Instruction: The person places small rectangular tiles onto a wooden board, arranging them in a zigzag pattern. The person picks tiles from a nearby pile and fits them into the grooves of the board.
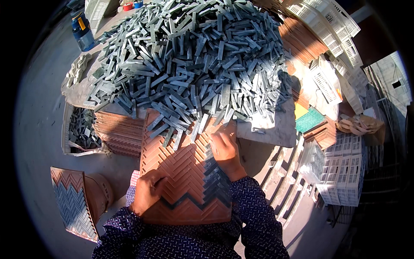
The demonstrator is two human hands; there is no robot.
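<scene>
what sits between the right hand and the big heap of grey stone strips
Nothing visible does. The right hand rests on the orange herringbone mould tray, and loose strips from the heap of grey stone strips spill onto the tray right beside its fingers. The left hand holds the tray's near-left edge.

Orange herringbone mould tray [181, 172]: matt ridged plastic. Heap of grey stone mosaic strips [194, 56]: smooth, faint sheen. White lattice crates [340, 172]: rigid plastic. Dark blue patterned sleeves [254, 211]: woven cloth.
</scene>
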